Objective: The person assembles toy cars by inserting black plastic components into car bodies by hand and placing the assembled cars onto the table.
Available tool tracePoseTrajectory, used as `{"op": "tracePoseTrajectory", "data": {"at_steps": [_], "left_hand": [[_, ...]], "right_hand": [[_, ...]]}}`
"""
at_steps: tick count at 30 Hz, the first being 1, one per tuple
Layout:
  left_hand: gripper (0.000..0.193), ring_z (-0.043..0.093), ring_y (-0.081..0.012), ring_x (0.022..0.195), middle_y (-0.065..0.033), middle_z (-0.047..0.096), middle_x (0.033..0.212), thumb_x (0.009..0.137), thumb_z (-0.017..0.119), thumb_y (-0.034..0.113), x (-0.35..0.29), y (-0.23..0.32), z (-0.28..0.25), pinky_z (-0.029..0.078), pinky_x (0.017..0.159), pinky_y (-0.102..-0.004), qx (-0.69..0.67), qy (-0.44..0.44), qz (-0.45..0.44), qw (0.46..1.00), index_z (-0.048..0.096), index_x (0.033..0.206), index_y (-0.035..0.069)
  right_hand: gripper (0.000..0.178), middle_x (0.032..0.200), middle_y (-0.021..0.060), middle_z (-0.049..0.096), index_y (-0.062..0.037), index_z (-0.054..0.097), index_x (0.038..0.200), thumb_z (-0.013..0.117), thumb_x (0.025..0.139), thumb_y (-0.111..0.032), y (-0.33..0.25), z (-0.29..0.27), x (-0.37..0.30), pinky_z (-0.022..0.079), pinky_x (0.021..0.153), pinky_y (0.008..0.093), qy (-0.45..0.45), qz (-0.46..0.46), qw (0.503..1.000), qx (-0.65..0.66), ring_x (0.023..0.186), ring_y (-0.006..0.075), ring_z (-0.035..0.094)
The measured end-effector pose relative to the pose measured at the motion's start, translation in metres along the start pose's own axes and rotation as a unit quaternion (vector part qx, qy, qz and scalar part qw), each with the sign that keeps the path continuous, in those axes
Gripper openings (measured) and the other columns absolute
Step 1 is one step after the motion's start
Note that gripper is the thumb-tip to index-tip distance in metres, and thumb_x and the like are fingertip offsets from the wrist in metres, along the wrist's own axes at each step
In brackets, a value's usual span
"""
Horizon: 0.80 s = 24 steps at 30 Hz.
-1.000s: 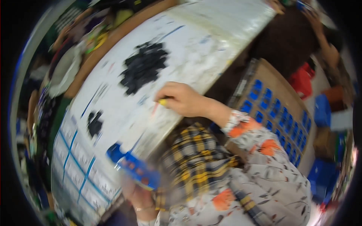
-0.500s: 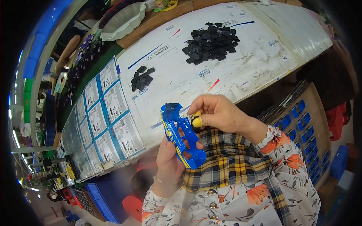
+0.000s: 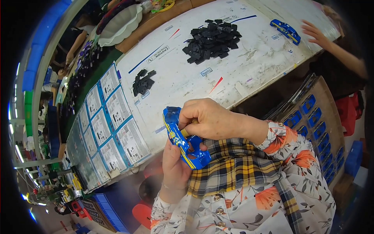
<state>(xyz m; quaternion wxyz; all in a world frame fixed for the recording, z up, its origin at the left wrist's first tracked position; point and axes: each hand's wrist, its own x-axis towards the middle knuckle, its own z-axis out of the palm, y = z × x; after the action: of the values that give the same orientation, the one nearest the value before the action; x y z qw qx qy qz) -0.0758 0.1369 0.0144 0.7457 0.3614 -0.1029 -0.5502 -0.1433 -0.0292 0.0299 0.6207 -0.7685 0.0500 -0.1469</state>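
Observation:
A shiny blue toy car body shell (image 3: 171,130) with yellow stripes is tilted lengthwise in front of me, over the lap. My left hand (image 3: 171,165) grips it from below, with fingertips showing through its openings. My right hand (image 3: 204,119) is at the shell's right side with fingers pinched together against it. Yellow shows at those fingertips; whatever they pinch is hidden behind the hand and shell. On the white table (image 3: 187,85) ahead lie a large pile of flat black pieces (image 3: 212,41) and a smaller pile of them (image 3: 143,82).
Another blue car shell (image 3: 285,31) lies at the table's far right, beside another person's hand (image 3: 316,34). Several blue shells (image 3: 319,130) sit on a cardboard tray at my right. Printed sheets (image 3: 117,105) cover the table's left. A white scalloped basin (image 3: 122,29) stands beyond.
My right hand has moved left, bringing its pinched fingertips against the shell. A blue car shell and another person's hand have appeared at the table's far right.

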Motion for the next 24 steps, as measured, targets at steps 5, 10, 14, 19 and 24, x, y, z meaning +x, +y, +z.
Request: {"op": "tracePoseTrajectory", "data": {"at_steps": [5, 10, 14, 19, 24], "left_hand": [[0.063, 0.062, -0.0272, 0.09, -0.0167, 0.054, 0.111, 0.085, 0.058, 0.035, 0.001, -0.001, 0.001, 0.056, 0.071, -0.0357, 0.005, 0.013, 0.001, 1.0, 0.03, 0.13, 0.001], [0.066, 0.062, -0.0272, 0.09, -0.016, 0.054, 0.112, 0.081, 0.064, 0.029, 0.0, -0.001, 0.002, 0.056, 0.072, -0.0356, 0.031, 0.004, 0.017, 0.999, 0.03, 0.13, 0.0], [0.074, 0.06, -0.0239, 0.098, -0.0131, 0.053, 0.115, 0.073, 0.073, 0.023, -0.004, -0.001, 0.003, 0.052, 0.081, -0.0342, 0.049, 0.015, 0.036, 0.998, 0.031, 0.13, 0.001], [0.082, 0.054, -0.0194, 0.107, -0.0093, 0.051, 0.12, 0.065, 0.079, 0.016, -0.013, -0.002, 0.003, 0.046, 0.09, -0.0321, 0.088, 0.03, 0.064, 0.994, 0.033, 0.131, 0.002], [0.084, 0.053, -0.0181, 0.108, -0.0081, 0.05, 0.121, 0.063, 0.08, 0.015, -0.017, -0.001, -0.001, 0.046, 0.09, -0.0312, 0.077, 0.031, 0.061, 0.995, 0.032, 0.131, 0.003]], "right_hand": [[0.005, 0.078, 0.0095, 0.052, -0.0024, 0.062, 0.074, 0.065, 0.071, -0.005, 0.005, 0.002, -0.002, 0.044, 0.062, 0.0299, 0.008, 0.005, 1.0, -0.008, 0.069, 0.0196, 0.054], [0.002, 0.084, 0.0122, 0.049, -0.0049, 0.063, 0.072, 0.065, 0.071, -0.006, 0.007, 0.005, -0.005, 0.044, 0.069, 0.034, 0.022, -0.019, 1.0, -0.01, 0.077, 0.0244, 0.054], [0.019, 0.084, 0.0079, 0.047, -0.0029, 0.055, 0.086, 0.06, 0.069, 0.002, 0.0, 0.008, -0.01, 0.042, 0.059, 0.0272, 0.041, -0.004, 0.999, 0.003, 0.066, 0.0155, 0.049], [0.026, 0.08, 0.0121, 0.051, -0.0037, 0.047, 0.089, 0.063, 0.07, -0.012, 0.007, 0.014, -0.015, 0.043, 0.057, 0.0348, 0.043, -0.019, 0.995, -0.091, 0.064, 0.0262, 0.052], [0.022, 0.071, 0.0118, 0.052, -0.0036, 0.049, 0.078, 0.061, 0.075, -0.021, 0.004, 0.011, -0.015, 0.042, 0.055, 0.0387, -0.016, -0.052, 0.984, -0.172, 0.064, 0.0312, 0.054]]}}
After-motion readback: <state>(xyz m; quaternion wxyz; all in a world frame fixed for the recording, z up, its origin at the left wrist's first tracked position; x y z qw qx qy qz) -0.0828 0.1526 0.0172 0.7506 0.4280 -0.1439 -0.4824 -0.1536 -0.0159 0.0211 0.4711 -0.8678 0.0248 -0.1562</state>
